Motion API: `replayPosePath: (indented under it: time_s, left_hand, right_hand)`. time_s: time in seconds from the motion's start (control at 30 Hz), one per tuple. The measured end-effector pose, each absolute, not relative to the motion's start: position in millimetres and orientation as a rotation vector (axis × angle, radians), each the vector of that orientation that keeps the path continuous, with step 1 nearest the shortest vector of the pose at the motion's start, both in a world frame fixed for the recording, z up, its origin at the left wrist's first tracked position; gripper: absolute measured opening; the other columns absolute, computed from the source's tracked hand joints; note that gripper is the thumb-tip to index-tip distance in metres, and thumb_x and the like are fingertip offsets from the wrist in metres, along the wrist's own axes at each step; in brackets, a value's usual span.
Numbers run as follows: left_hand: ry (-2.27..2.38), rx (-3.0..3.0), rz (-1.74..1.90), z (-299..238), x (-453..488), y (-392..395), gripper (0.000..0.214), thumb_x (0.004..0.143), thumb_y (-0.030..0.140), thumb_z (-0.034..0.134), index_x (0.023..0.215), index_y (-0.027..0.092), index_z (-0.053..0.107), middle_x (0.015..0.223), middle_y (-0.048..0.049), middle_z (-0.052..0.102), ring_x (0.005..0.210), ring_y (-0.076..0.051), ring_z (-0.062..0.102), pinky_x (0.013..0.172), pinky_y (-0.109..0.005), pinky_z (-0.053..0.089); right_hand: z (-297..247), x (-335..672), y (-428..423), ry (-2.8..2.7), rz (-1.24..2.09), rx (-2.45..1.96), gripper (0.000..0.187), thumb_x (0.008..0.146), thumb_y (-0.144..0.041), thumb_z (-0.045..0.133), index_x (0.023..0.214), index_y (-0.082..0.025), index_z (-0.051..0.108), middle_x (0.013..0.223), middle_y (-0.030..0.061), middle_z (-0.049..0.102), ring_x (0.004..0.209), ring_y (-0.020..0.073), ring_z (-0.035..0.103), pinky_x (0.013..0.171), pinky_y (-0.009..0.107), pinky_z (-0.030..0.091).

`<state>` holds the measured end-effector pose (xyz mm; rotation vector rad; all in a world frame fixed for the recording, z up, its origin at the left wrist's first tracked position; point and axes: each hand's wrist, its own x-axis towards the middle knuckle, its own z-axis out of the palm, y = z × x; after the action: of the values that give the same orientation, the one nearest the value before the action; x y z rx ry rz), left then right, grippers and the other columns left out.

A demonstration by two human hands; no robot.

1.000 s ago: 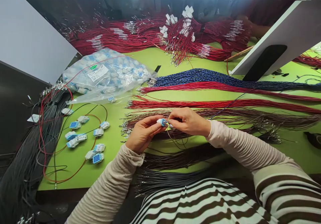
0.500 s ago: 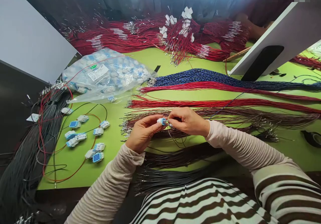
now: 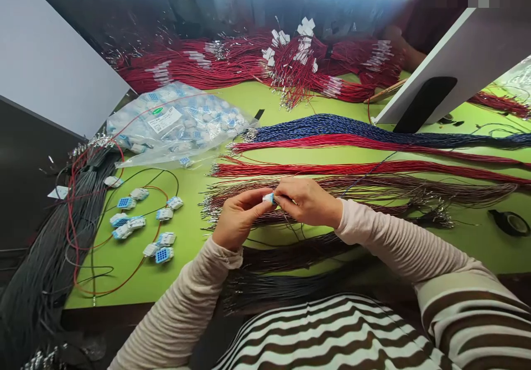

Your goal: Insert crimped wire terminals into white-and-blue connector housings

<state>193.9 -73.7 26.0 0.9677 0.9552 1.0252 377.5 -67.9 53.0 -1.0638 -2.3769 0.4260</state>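
A small white-and-blue connector housing is pinched between the thumb and fingers of my left hand. My right hand is closed at the connector's right side, its fingertips pressed together on a thin wire; the wire's end is hidden by the fingers. A few dark wires hang below the two hands. Both hands are over a bundle of brown wires with bare metal terminals at its left end. Several more white-and-blue connector housings lie in small groups to the left.
A clear bag of connectors lies at the back left. Blue wires and red wires run across the green table. Black wires hang over its left edge. A black tape roll lies right; white panels flank the space.
My right fingertips have come closer to the connector, and the silvery wire tips seen beside it before are now hidden. The whole view has shifted slightly.
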Motion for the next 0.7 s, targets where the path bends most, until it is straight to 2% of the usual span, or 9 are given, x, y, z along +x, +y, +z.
replayPosePath:
  time_s: [0.17, 0.37, 0.57, 0.7]
  left_hand:
    - [0.939, 0.962, 1.046, 26, 195, -75, 0.033, 0.057, 0.026, 0.085, 0.088, 0.017, 0.076, 0.087, -0.0063, 0.075, 0.079, -0.019, 0.069, 0.078, -0.031, 0.057]
    - [0.895, 0.844, 1.021, 37, 199, -77, 0.034, 0.055, 0.025, 0.087, 0.086, 0.015, 0.076, 0.086, -0.0071, 0.075, 0.077, -0.017, 0.068, 0.073, -0.028, 0.058]
    - [0.88, 0.876, 1.041, 32, 200, -78, 0.033, 0.056, 0.023, 0.086, 0.086, 0.016, 0.076, 0.085, -0.0063, 0.075, 0.077, -0.017, 0.069, 0.074, -0.028, 0.058]
    - [0.877, 0.838, 1.029, 33, 200, -77, 0.034, 0.054, 0.023, 0.087, 0.085, 0.015, 0.076, 0.085, -0.0066, 0.075, 0.076, -0.017, 0.069, 0.072, -0.028, 0.058]
  right_hand:
    - [55, 377, -72, -2.382, 0.43, -1.127, 0.017, 0.092, -0.02, 0.048, 0.082, -0.013, 0.06, 0.079, 0.0057, 0.061, 0.07, 0.0129, 0.051, 0.066, 0.025, 0.036]
    - [59, 380, -75, -2.172, 0.554, -1.007, 0.006, 0.086, -0.014, 0.056, 0.08, -0.014, 0.058, 0.072, 0.0013, 0.061, 0.065, 0.0097, 0.051, 0.063, 0.022, 0.038]
    - [53, 377, -72, -2.229, 0.431, -0.986, 0.009, 0.086, -0.013, 0.053, 0.08, -0.013, 0.059, 0.075, 0.0044, 0.063, 0.067, 0.0119, 0.053, 0.065, 0.024, 0.039]
    - [56, 380, -71, -2.181, 0.61, -0.955, 0.007, 0.085, -0.013, 0.056, 0.081, -0.014, 0.061, 0.073, 0.002, 0.064, 0.064, 0.0097, 0.053, 0.062, 0.021, 0.04]
